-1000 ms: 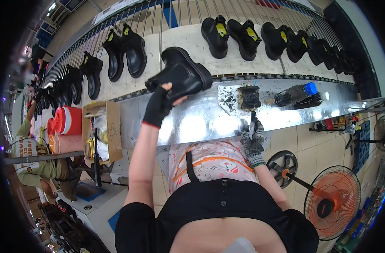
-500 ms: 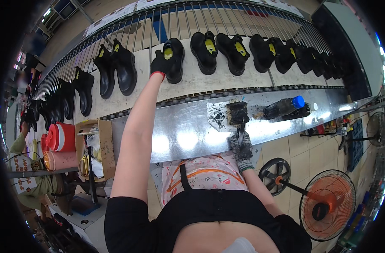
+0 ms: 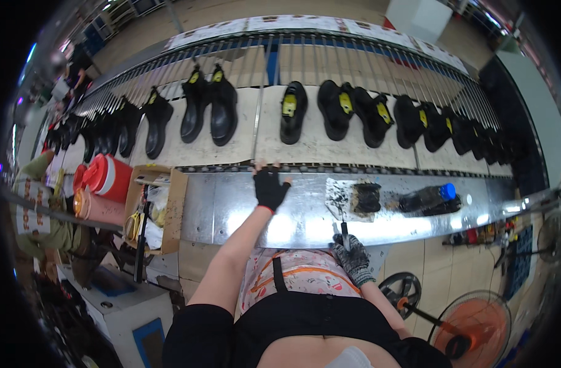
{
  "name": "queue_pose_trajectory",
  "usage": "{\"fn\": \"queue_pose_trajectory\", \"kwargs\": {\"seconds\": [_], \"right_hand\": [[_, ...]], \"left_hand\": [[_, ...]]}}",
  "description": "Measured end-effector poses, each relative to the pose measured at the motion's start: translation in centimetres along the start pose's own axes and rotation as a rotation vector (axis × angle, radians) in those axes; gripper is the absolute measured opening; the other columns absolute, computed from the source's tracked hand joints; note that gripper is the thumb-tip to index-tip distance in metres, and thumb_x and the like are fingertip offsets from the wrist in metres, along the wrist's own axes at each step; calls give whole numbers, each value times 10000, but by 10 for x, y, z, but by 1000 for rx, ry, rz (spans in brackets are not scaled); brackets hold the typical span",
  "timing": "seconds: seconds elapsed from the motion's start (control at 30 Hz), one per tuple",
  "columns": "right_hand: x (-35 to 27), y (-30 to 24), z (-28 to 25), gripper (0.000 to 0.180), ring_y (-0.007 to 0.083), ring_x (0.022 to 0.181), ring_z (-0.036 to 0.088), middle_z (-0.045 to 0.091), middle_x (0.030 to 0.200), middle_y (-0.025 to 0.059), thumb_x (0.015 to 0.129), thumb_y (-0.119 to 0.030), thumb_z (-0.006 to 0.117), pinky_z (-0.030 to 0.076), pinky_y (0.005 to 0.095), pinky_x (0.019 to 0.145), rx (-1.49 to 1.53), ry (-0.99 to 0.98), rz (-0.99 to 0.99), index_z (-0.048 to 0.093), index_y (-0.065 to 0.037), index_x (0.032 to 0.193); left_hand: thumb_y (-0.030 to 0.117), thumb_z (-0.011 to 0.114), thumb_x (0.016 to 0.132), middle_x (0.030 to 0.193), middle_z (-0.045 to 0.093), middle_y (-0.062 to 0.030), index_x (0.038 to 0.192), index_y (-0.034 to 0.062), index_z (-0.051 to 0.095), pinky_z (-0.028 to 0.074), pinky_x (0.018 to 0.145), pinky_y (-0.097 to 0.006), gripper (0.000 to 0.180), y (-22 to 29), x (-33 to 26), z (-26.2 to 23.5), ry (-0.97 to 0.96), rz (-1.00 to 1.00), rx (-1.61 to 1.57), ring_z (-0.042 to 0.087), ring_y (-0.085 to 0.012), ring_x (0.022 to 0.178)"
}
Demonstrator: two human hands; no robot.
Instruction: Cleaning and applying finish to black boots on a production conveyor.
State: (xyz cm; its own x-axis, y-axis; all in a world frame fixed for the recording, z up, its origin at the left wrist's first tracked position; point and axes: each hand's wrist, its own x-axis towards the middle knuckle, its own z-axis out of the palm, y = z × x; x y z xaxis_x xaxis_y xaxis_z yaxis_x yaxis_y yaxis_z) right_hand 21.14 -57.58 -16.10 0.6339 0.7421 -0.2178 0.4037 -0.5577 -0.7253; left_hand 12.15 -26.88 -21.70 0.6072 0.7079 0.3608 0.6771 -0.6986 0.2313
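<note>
My left hand (image 3: 271, 190), in a black fingerless glove with a red cuff, reaches over the metal bench top (image 3: 231, 202). Its fingers are spread and hold nothing, the tips near the conveyor's chain edge. Beyond it a single black boot (image 3: 294, 116) with a yellow insole lies on the pale conveyor. Gloved in grey knit, my right hand (image 3: 353, 257) is closed around a slim dark tool (image 3: 344, 229) at the bench's front edge; its exact kind is unclear. A black-smeared block (image 3: 366, 197) rests on a stained white sheet (image 3: 338, 195) just beyond that hand.
More black boots (image 3: 224, 116) line the conveyor on both sides. Dark bottles (image 3: 420, 197), one blue-capped, lie on the bench at right. At left are a cardboard box (image 3: 175, 208) of tools and a red-and-white jug (image 3: 112, 178). A fan (image 3: 477, 325) stands at lower right.
My left hand has let go of the single boot and drawn back over the bench, fingers spreading. My right hand and its tool have moved back from the smeared block. The view has shifted.
</note>
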Motion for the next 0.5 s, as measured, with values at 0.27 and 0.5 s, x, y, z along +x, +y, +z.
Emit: {"fn": "queue_pose_trajectory", "kwargs": {"seconds": [0.27, 0.5], "right_hand": [[81, -50, 14, 361, 325, 897, 624, 655, 957, 170, 795, -349, 657, 476, 416, 792, -115, -90, -112, 649, -99, 1056], [87, -63, 20, 376, 363, 933, 606, 636, 995, 190, 810, -384, 616, 471, 424, 803, -189, -30, -202, 634, -89, 1044]], "left_hand": [[424, 605, 798, 1372, 377, -272, 1260, 123, 519, 222, 1071, -550, 558, 15, -7, 1, -40, 19, -202, 287, -414, 1327], [429, 608, 794, 1308, 450, -254, 1221, 112, 549, 236, 1068, -538, 535, 8, -12, -3, 2, -27, -235, 332, -413, 1292]]}}
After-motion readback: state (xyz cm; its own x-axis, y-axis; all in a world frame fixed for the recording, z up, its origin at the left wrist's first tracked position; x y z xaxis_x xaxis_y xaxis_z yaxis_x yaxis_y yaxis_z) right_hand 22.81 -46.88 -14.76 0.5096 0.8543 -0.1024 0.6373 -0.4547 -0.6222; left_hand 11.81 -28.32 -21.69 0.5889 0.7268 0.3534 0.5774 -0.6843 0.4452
